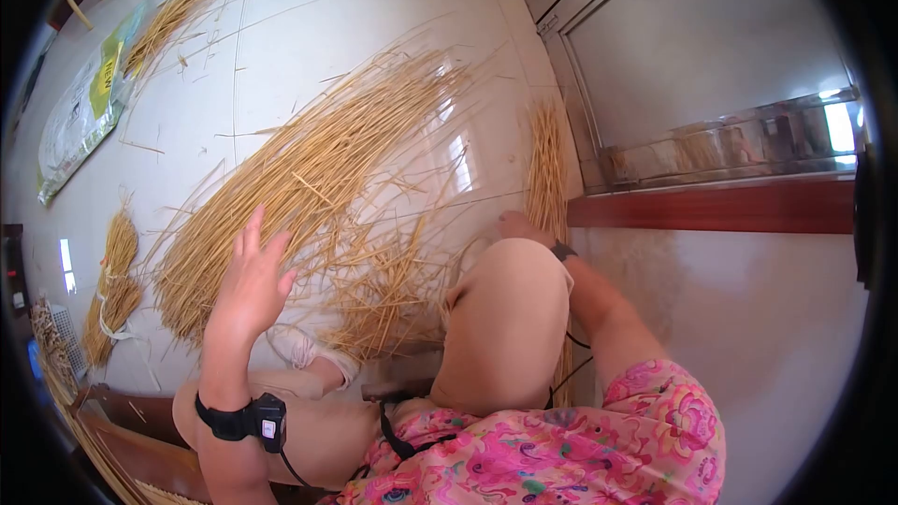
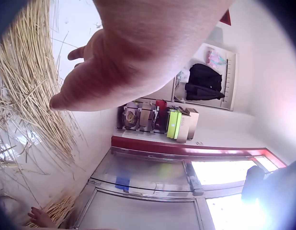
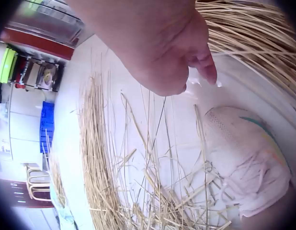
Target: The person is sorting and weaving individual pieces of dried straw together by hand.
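- Your left hand (image 1: 248, 281), left of centre in the head view, is spread with straight fingers and holds nothing; it hangs over the lower end of the straw, seemingly free to reach for stalks.
- Your right hand (image 2: 40, 218) is relaxed, fingers loosely apart, with nothing visible in it; you have it beside the narrow bunch of golden straw (image 1: 545, 159) along the wall at right. Whether it touches that bunch, you cannot tell.
- The broad heap of long golden straw (image 1: 309, 168) lies diagonally across the centre, stalks mostly parallel, probably so you can draw them out without tangling.
- Short, broken straw pieces (image 1: 383, 290) lie crosswise below it, near your pale laced shoe (image 1: 313, 355), perhaps as discards.
- At lower left, a white strip (image 1: 114, 329) binds a small golden straw bundle (image 1: 117, 262), presumably to keep its stalks together, apart from the heap.
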`<state>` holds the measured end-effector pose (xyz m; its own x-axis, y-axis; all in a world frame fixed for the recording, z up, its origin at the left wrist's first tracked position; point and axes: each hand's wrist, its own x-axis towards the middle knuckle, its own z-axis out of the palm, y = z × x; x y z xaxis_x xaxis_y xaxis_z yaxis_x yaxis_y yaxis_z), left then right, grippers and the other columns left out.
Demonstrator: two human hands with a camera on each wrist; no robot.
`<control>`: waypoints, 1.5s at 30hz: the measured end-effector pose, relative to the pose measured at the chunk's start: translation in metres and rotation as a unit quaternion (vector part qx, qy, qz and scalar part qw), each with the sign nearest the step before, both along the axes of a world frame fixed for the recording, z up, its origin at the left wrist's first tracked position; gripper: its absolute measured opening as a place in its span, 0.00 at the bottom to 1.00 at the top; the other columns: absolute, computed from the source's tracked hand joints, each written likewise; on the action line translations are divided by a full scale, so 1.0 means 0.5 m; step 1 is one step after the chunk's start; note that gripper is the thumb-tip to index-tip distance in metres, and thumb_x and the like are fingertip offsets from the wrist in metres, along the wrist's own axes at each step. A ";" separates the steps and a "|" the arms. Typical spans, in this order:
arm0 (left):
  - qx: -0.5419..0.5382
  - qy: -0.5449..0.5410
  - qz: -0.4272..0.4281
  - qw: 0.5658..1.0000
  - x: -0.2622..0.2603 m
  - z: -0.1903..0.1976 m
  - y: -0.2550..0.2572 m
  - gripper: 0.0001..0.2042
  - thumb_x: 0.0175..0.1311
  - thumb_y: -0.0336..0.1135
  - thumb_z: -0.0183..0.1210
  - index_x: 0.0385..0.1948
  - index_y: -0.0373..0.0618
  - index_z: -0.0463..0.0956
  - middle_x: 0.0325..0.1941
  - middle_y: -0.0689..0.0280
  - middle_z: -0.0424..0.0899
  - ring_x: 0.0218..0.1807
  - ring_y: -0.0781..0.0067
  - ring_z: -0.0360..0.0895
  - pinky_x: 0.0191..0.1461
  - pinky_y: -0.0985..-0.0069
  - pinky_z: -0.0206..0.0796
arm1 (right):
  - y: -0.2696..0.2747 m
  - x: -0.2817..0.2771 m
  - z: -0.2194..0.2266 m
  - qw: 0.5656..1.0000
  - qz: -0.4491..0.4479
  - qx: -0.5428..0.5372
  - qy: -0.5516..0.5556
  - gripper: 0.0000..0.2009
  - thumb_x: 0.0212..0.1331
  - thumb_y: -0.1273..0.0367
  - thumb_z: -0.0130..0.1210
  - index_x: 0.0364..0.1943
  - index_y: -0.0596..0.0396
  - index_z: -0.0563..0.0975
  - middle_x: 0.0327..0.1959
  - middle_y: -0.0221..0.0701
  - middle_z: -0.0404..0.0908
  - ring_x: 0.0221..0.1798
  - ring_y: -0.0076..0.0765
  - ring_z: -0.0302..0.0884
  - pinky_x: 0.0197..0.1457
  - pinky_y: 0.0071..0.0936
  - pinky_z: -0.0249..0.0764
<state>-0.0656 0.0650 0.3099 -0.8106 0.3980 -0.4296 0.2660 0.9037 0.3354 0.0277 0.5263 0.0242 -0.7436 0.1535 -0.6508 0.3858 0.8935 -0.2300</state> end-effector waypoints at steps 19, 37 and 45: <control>-0.003 -0.029 0.005 1.000 -0.012 -0.004 0.023 0.24 0.53 0.28 0.61 0.55 0.38 0.67 0.69 0.51 0.48 0.68 0.46 0.52 0.67 0.62 0.54 | 0.002 -0.036 -0.043 0.958 -0.189 -0.010 0.214 0.20 0.51 0.70 0.52 0.50 0.63 0.71 0.53 0.50 0.67 0.56 0.57 0.63 0.61 0.40 0.62; 0.010 -0.016 -0.012 1.000 -0.020 -0.023 0.018 0.23 0.53 0.28 0.60 0.53 0.39 0.67 0.69 0.49 0.50 0.67 0.45 0.54 0.66 0.61 0.54 | -0.064 -0.097 0.033 0.948 -0.028 -0.120 0.292 0.12 0.54 0.76 0.44 0.43 0.61 0.72 0.45 0.48 0.74 0.45 0.55 0.73 0.52 0.42 0.69; 0.021 0.012 0.038 0.999 -0.034 -0.013 -0.038 0.22 0.56 0.29 0.58 0.54 0.39 0.67 0.68 0.48 0.51 0.68 0.47 0.53 0.68 0.63 0.52 | 0.126 0.020 -0.024 0.994 0.037 0.099 0.012 0.12 0.55 0.69 0.48 0.39 0.62 0.76 0.33 0.47 0.79 0.43 0.52 0.77 0.45 0.40 0.73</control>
<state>-0.0827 0.0458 0.3031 -0.8491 0.3520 -0.3937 0.2049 0.9067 0.3687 0.0380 0.5891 0.0121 -0.7724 0.2207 -0.5955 0.3133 0.9481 -0.0550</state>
